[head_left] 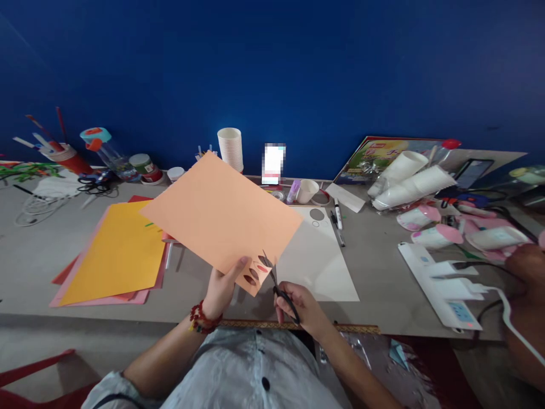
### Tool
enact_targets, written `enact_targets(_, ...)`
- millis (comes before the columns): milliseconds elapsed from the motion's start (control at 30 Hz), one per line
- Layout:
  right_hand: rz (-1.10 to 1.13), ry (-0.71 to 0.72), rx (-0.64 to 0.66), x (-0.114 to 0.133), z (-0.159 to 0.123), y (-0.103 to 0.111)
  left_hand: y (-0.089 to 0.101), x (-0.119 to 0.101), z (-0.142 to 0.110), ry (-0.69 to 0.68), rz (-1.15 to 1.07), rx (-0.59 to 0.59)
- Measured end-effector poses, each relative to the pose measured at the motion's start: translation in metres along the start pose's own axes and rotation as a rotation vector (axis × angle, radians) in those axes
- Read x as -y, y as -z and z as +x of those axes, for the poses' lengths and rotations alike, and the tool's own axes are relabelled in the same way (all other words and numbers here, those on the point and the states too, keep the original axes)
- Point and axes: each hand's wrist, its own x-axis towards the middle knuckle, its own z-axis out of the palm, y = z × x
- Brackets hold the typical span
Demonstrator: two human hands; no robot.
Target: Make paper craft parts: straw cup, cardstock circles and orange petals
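A large orange sheet of paper (217,213) is held up above the table by my left hand (225,287), its thumb on top near the lower edge. Several leaf-shaped holes show in the sheet's lower corner, beside my thumb. My right hand (298,304) grips black-handled scissors (283,296), whose blades stand apart at that corner, next to one of the holes. Behind the scissors, a white sheet (315,261) with a dark circle lies flat on the table. Part of the orange sheet hides the things under it.
Yellow and pink paper (119,250) lies at left. A stack of paper cups (230,149) and a phone (273,163) stand at the back. Markers (338,213) lie right of the white sheet. A white power strip (438,287) is at right, near another person's arm (525,318).
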Motion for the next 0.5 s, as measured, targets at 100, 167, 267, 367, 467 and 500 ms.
enact_targets(100,-0.019,0.012,-0.006,0.005,-0.003,0.009,0.001,-0.005,0.003,-0.017,0.006,-0.004)
enact_targets(167,-0.031,-0.016,-0.004,0.008,-0.007,0.014,0.001,-0.009,0.003,-0.022,-0.009,0.047)
enact_targets(267,-0.029,-0.065,0.028,0.010,-0.013,0.016,0.001,-0.014,0.003,-0.025,-0.041,0.116)
enact_targets(367,0.007,-0.068,0.062,0.010,-0.019,0.016,0.002,-0.018,0.004,-0.011,-0.026,0.155)
enact_targets(467,0.014,-0.092,0.088,0.009,-0.022,0.014,0.003,-0.020,0.005,-0.016,0.020,0.159)
enact_targets(500,0.008,-0.102,0.096,0.009,-0.022,0.013,0.003,-0.021,0.005,-0.020,0.039,0.157)
